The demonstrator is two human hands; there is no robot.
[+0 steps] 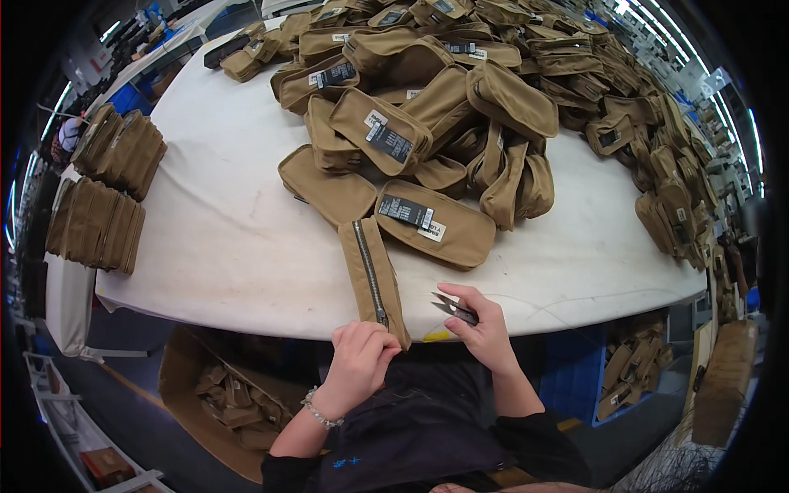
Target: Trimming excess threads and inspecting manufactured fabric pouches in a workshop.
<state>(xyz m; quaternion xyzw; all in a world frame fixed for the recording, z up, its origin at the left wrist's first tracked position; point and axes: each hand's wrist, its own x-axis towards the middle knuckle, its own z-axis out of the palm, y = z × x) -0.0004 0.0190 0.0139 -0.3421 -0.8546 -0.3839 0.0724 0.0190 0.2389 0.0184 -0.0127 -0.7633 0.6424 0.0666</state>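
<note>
A tan zippered pouch stands on its side at the table's near edge, its dark zipper facing up. My left hand is closed on the pouch's near end, beside the zipper pull, with fingertips pinched together. To the right, my right hand holds small dark thread snips whose blades are apart and point left toward the pouch. The snips do not touch the pouch. Just beyond lies another tan pouch with a black tag and a white label on its upper face.
A large heap of tan pouches covers the far middle and right of the white table. Neat stacks of pouches stand at the left edge. Below the table are a cardboard box and a blue crate, both holding tan pieces.
</note>
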